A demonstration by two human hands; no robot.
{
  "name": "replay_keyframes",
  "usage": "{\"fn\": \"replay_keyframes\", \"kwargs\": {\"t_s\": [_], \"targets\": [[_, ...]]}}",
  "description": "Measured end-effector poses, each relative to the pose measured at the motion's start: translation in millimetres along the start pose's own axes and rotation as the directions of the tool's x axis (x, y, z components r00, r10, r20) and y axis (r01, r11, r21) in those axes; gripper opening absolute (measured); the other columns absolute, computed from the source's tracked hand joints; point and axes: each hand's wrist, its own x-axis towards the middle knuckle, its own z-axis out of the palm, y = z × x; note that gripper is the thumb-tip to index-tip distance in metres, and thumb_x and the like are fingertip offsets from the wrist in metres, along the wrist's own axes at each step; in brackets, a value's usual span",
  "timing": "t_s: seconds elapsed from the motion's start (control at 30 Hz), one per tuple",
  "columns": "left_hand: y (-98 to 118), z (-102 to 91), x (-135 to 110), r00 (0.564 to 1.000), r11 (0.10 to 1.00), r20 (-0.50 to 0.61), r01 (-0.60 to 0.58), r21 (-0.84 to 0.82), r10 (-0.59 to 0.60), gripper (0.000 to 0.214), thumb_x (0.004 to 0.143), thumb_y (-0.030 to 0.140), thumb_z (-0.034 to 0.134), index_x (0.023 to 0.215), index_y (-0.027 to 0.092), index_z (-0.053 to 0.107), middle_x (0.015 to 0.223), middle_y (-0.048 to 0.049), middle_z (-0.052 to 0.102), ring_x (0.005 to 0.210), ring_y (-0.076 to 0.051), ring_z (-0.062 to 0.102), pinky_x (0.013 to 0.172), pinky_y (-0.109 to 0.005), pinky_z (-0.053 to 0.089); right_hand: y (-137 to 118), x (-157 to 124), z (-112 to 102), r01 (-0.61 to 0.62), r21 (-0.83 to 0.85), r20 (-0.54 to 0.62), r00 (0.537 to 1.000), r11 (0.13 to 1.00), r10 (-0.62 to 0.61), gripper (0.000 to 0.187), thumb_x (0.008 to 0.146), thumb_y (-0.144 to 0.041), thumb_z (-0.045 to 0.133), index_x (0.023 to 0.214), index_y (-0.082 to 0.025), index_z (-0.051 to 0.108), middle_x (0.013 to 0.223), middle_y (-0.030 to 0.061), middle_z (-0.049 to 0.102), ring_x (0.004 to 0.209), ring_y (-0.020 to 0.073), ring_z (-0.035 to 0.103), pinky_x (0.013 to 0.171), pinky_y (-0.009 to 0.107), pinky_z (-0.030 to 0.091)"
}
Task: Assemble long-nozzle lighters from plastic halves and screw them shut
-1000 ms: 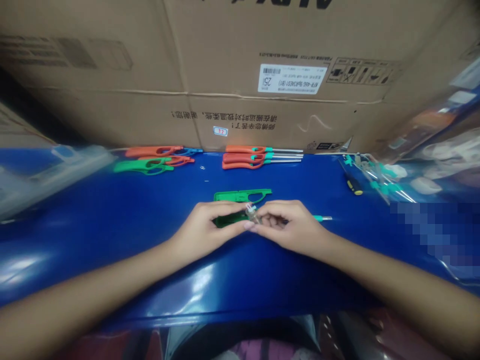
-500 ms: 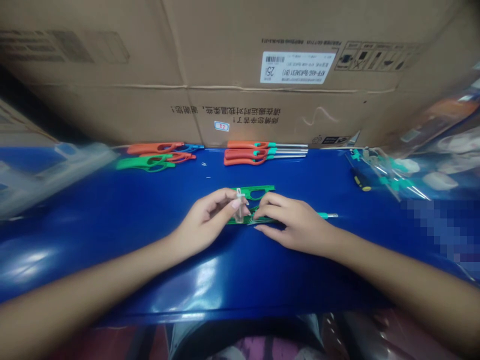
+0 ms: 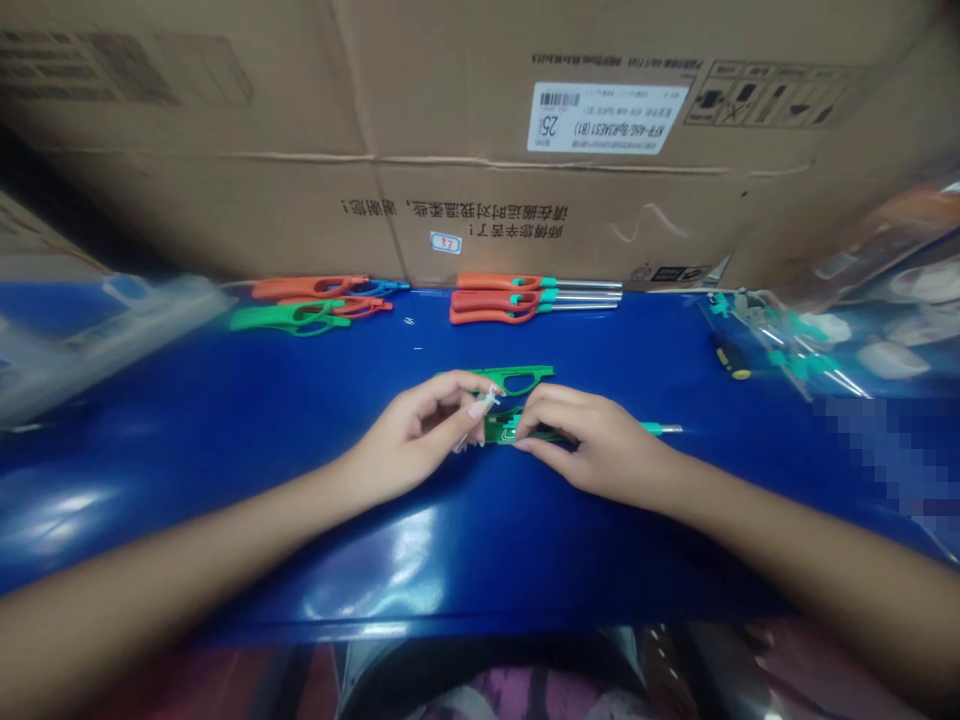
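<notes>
My left hand pinches a small clear plastic lighter fuel tank, which is tilted, with its white valve end up. My right hand is closed over a green lighter casing half lying on the table. Its fingertips are at the teal trigger area, where a thin wire loop shows. Much of this casing is hidden under the fingers. A teal collar with a metal tube sticks out to the right beyond the right hand. Just behind, another green casing half with a trigger opening lies on the table.
Orange and red lighters with metal tubes lie at the back. Green, orange and blue casings are to their left. A bag of teal parts and a black-yellow tool stand right. A cardboard box walls the back.
The clear fuel tank has turned in my left hand from upright to slanted. My right fingers have shifted slightly right, showing more of the teal part. The view has moved a little.
</notes>
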Motion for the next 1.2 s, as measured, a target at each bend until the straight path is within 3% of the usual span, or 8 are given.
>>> {"fn": "replay_keyframes", "kwargs": {"t_s": [0.2,0.33,0.4,0.5,0.67,0.93,1.07,1.2], "targets": [[0.6,-1.1,-0.6,0.998,0.994,0.051,-0.045,0.102,0.04,0.025,0.1,0.035,0.058,0.115,0.015,0.06,0.075,-0.0014,0.068,0.067,-0.012,0.063,0.064,-0.022,0.05,-0.6,3.0,-3.7,-0.147,0.243,-0.036,0.986,0.959,0.161,0.007,0.091,-0.023,0.067,0.086,-0.018,0.067,0.075,-0.0017,0.059,0.053,0.0066,0.043,0.051,0.023,0.035],[-1.2,-1.4,-0.7,0.998,0.99,0.056,-0.038,0.138,0.03,0.025,0.098,0.031,0.06,0.118,0.014,0.063,0.078,-0.0029,0.072,0.069,-0.012,0.066,0.064,-0.022,0.051,3.9,5.6,-4.8,-0.343,0.523,0.119,0.936,0.78,0.331,0.017,0.09,-0.033,0.068,0.092,-0.017,0.063,0.054,-0.008,0.048,0.046,0.0072,0.044,0.045,0.021,0.033],[-2.0,-1.2,-0.7,0.998,0.99,0.064,-0.03,0.136,0.022,0.026,0.098,0.031,0.062,0.117,0.014,0.064,0.08,-0.0039,0.074,0.072,-0.013,0.067,0.066,-0.022,0.052,7.4,7.5,-5.2,-0.381,0.612,0.179,0.92,0.693,0.348,0.022,0.088,-0.036,0.071,0.093,-0.017,0.061,0.054,-0.0083,0.049,0.045,0.0073,0.047,0.044,0.02,0.036],[-2.5,-1.0,-0.4,0.996,0.99,0.081,-0.032,0.136,0.021,0.025,0.098,0.03,0.061,0.116,0.013,0.065,0.084,-0.0055,0.075,0.076,-0.014,0.069,0.07,-0.024,0.055,11.7,9.5,-6.0,-0.377,0.666,0.193,0.92,0.643,0.34,0.029,0.086,-0.04,0.074,0.096,-0.015,0.064,0.056,-0.007,0.053,0.044,0.0063,0.046,0.041,0.019,0.036],[-2.4,-1.7,1.4,0.993,0.984,0.116,-0.038,0.175,0.017,0.023,0.098,0.03,0.06,0.11,0.014,0.072,0.086,-0.0048,0.076,0.077,-0.014,0.069,0.073,-0.024,0.056,13.1,9.6,-6.5,-0.355,0.647,0.182,0.931,0.675,0.316,0.034,0.082,-0.045,0.077,0.091,-0.013,0.07,0.057,-0.005,0.055,0.045,0.0062,0.044,0.042,0.021,0.035],[-2.1,-1.5,2.3,0.988,0.958,0.142,-0.098,0.27,0.061,0.025,0.1,0.031,0.057,0.103,0.016,0.077,0.081,-0.0038,0.075,0.073,-0.014,0.068,0.074,-0.025,0.055,11.8,10.3,-7.2,-0.177,0.611,0.113,0.984,0.772,0.136,0.018,0.085,-0.033,0.075,0.084,-0.016,0.073,0.076,0.0009,0.064,0.064,0.0095,0.05,0.058,0.024,0.04],[-2.2,-0.9,2.8,0.985,0.948,0.159,-0.111,0.298,0.066,0.026,0.101,0.033,0.057,0.102,0.017,0.078,0.082,-0.0036,0.076,0.075,-0.015,0.068,0.078,-0.026,0.055,11.8,10.3,-4.6,-0.205,0.591,0.115,0.979,0.78,0.17,0.021,0.086,-0.037,0.074,0.085,-0.016,0.074,0.08,0.003,0.066,0.069,0.012,0.054,0.061,0.026,0.041],[-2.7,0.0,2.4,0.984,0.944,0.165,-0.111,0.309,0.061,0.024,0.101,0.032,0.058,0.103,0.018,0.078,0.084,-0.0032,0.076,0.077,-0.015,0.069,0.078,-0.025,0.055,9.4,11.8,-3.7,-0.255,0.606,0.134,0.966,0.753,0.219,0.028,0.084,-0.043,0.076,0.084,-0.015,0.071,0.073,-0.0001,0.062,0.061,0.0091,0.046,0.056,0.024,0.036]]}}
